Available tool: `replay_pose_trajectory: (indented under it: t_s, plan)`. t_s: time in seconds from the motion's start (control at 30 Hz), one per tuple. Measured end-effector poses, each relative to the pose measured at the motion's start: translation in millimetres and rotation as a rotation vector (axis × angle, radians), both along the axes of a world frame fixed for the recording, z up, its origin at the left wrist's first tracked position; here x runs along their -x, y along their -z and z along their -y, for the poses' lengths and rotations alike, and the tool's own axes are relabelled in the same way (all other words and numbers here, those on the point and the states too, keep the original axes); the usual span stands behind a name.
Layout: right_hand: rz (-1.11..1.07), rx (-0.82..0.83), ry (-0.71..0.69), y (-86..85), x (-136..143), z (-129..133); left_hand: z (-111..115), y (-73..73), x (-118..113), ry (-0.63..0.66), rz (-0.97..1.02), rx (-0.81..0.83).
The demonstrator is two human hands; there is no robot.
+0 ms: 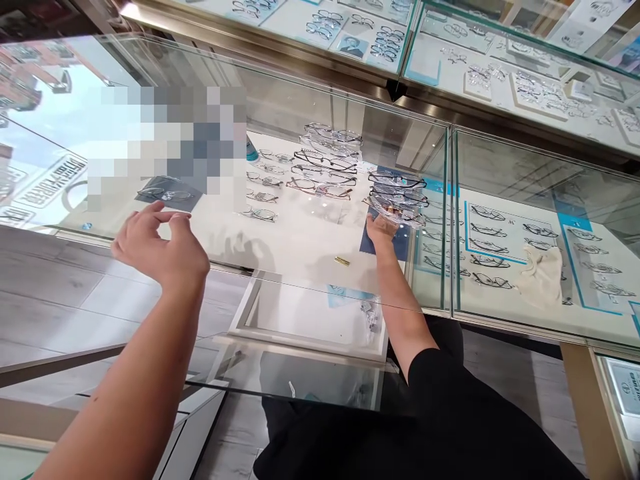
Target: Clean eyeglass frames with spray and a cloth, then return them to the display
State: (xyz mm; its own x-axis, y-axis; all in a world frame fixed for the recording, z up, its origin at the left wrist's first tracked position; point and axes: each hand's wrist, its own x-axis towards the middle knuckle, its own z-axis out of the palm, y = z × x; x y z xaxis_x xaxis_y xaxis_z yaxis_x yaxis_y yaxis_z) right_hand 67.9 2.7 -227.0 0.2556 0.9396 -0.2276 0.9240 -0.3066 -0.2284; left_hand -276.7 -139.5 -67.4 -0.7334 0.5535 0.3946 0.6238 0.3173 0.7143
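My left hand is raised over the left end of the glass display case, thumb and index fingertips close together; whether something small lies between them cannot be made out. Past it, a pair of glasses lies on a dark card. My right hand reaches inside the case to a stack of glasses over a dark blue card. Its fingers are curled at the lowest pair, partly hidden by lenses. Left of that stack are several glasses in a column and a small gold bar.
A white-framed drawer stands pulled out below the case. Vertical glass panes divide the case on the right, where more glasses and a cream cloth lie. More display cases run along the back. A pixelated patch covers the upper left.
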Motion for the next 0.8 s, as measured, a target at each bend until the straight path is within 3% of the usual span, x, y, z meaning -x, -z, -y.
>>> replay_pose_trajectory:
  t_s: [0.1,0.33,0.57,0.67,0.73,0.8]
  plan:
    - [-0.019,-0.022,0.064,5.0,-3,-4,0,0.5,0,-0.005,0.004,0.001]
    - [-0.007,-0.104,0.062,8.0,-6,-11,1,-2.5,-3,0.012,0.033,-0.027]
    - [-0.022,-0.165,0.038,-15.8,0,-13,1,-1.1,-1,0.017,0.027,-0.028]
    - [-0.035,-0.144,0.029,-33.5,14,3,0,1.6,1,0.004,0.012,-0.027]
    - [-0.043,-0.146,-0.026,-46.0,29,27,0,3.2,2,-0.004,0.005,-0.034]
    - [-0.034,-0.162,-0.205,-59.1,45,63,0,4.4,3,-0.001,0.003,-0.047]
